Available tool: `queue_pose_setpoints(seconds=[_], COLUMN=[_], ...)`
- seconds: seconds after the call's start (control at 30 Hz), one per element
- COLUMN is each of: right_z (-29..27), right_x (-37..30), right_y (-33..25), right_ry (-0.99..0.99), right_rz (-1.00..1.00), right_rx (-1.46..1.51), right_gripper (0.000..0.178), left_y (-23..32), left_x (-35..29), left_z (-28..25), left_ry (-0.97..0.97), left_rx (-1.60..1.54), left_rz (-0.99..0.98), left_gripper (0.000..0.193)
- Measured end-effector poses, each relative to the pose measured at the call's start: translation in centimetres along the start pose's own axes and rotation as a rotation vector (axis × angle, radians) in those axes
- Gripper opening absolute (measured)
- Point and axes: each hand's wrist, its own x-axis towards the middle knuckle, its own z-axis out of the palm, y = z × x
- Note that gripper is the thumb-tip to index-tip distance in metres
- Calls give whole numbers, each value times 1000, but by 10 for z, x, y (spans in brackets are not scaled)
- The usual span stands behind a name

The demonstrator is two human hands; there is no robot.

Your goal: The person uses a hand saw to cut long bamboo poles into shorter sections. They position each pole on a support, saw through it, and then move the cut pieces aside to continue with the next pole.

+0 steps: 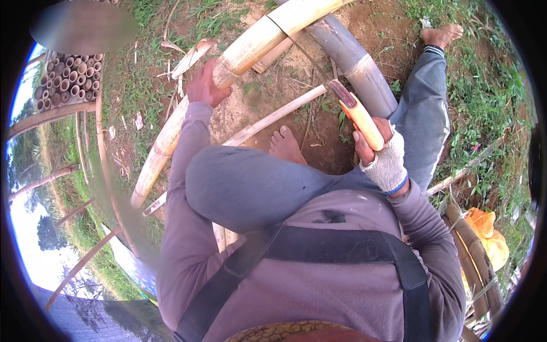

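My left hand (205,85), bare, is wrapped over the side of a thick pale bamboo pole (250,48), holding it. In my right hand (384,151), in a whitish knitted glove with bare fingertips, is a handsaw with an orange handle (363,121). Its thin dark blade (307,57) reaches up and left to the pole, where a narrow dark line crosses the bamboo. I cannot tell how deep the blade sits. The pole slants from the top of the view to the lower left and lies over a greyer bamboo pole (356,60).
A thin bamboo strip (273,115) lies near my bare foot (286,147). My other leg stretches out at right. Stacked cut bamboo pieces (71,77) stand far left by a bamboo frame (51,121). A woven basket (476,262) and an orange bag (487,236) are lower right.
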Motion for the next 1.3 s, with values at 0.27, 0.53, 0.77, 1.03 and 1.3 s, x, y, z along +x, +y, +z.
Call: queue_pose_setpoints(seconds=[0.27, 0.53, 0.77, 1.03, 1.3], right_z=[29, 20, 24, 3, 3], right_x=[23, 10, 19, 31, 53], right_y=[4, 4, -4, -10, -27], right_ry=[-24, -88, -41, -59, -68], right_rz=[268, 278, 180, 99, 99], right_rx=[120, 80, 70, 46, 35], right_gripper=[20, 21, 26, 24, 26], left_y=[-8, -17, -15, -12, -11], left_x=[15, 7, 11, 20, 0], left_z=[-3, 15, 6, -13, 20], left_ry=[-97, 92, 43, -197, 247], left_rx=[-41, -13, -13, -45, 164], left_rz=[-21, 79, 38, -36, 137], left_gripper=[111, 107, 105, 111, 108])
